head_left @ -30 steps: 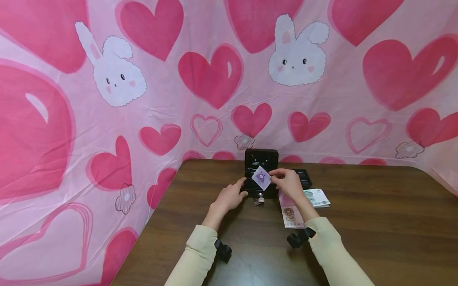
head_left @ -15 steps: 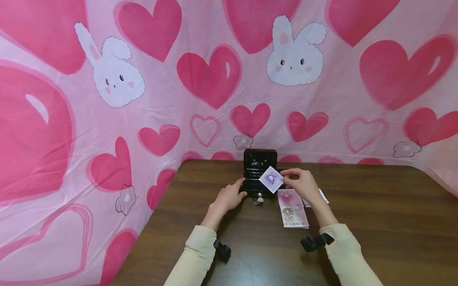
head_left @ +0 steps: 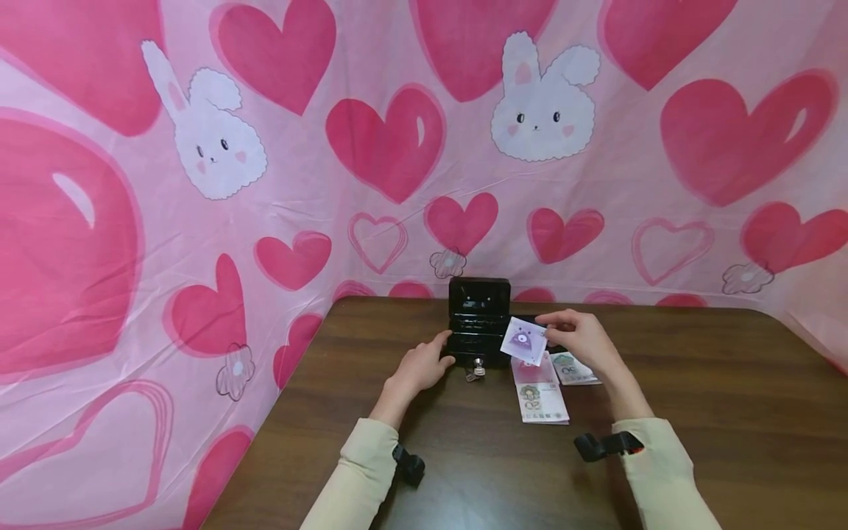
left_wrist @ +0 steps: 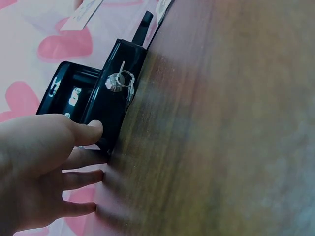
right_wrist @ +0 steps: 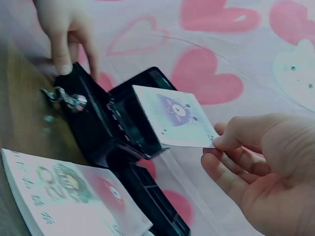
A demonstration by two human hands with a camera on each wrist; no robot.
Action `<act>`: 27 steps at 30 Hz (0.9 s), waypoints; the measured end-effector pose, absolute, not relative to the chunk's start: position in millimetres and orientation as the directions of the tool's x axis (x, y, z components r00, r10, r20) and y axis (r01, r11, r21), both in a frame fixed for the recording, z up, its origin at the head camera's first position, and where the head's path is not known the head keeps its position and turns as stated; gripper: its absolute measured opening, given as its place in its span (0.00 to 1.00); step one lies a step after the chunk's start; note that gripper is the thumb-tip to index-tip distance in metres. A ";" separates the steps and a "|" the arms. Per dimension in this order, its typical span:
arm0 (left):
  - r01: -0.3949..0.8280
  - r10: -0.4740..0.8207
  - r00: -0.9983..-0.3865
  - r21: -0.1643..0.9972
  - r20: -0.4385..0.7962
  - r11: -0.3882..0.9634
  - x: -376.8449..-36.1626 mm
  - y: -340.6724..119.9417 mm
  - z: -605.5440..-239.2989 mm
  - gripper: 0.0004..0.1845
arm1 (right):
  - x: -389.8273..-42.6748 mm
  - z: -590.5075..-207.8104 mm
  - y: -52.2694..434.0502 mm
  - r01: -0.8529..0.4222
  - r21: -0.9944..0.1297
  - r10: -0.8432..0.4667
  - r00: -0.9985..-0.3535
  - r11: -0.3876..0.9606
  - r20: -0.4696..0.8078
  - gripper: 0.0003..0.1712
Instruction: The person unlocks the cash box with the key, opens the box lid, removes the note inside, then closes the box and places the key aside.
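Note:
A small black cash box (head_left: 472, 344) stands with its lid (head_left: 478, 297) up at the back of the table. My left hand (head_left: 417, 370) touches its left front corner with the thumb and fingers, the fingers fairly straight and spread in the left wrist view. Keys on a ring (left_wrist: 123, 81) hang at the lock on its front. My right hand (head_left: 583, 340) pinches a square white card with a purple cartoon creature (head_left: 525, 341) by one corner, between thumb and fingers. It hangs in the air right of the box, above a pink banknote-like paper (head_left: 542, 401).
Beside the box lies a black compartment tray (right_wrist: 165, 196), partly hidden in the head view. Greenish banknote-like papers (head_left: 573, 370) lie right of the pink one. A brown wooden table (head_left: 477, 471) meets a pink heart-and-rabbit cloth (head_left: 391, 147) behind.
My right hand has drawn the card from in front of the box to the right, and the pink paper has come into fuller view. The left hand has stayed at the box corner.

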State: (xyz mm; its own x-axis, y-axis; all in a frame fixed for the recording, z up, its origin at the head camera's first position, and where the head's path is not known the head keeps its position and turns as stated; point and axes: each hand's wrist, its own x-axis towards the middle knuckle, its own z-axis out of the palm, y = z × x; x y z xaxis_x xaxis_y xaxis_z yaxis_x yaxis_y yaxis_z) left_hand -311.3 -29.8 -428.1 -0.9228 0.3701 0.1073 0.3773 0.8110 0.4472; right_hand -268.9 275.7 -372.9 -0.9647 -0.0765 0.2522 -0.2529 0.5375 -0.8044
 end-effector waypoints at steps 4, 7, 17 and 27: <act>0.376 0.371 -0.923 0.454 0.104 0.807 -311.0 -29.6 -427.6 0.30 | -265.2 -369.5 286.6 -0.236 -0.808 -0.087 -0.970 0.540 0.225 0.19; 0.373 0.369 -0.924 0.454 0.102 0.809 -310.7 -29.9 -426.3 0.31 | -263.2 -366.9 292.3 -0.219 -0.826 -0.095 -0.975 0.519 0.199 0.22; 0.376 0.374 -0.922 0.458 0.099 0.806 -310.2 -30.8 -426.4 0.31 | -258.3 -365.7 311.5 -0.157 -0.820 -0.150 -0.985 0.551 0.088 0.20; 0.379 0.377 -0.921 0.450 0.098 0.809 -311.8 -31.0 -427.5 0.31 | -254.8 -371.4 332.0 -0.151 -0.756 -0.211 -0.977 0.637 0.017 0.18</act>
State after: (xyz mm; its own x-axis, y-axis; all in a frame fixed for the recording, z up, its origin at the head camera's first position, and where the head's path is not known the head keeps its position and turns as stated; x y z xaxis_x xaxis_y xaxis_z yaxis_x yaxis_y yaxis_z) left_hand -311.8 -31.0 -427.5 -0.9211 0.3770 0.0977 0.3787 0.8086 0.4502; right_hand -254.8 332.0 -371.4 -0.9774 -0.2107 0.0173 -0.1506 0.6365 -0.7564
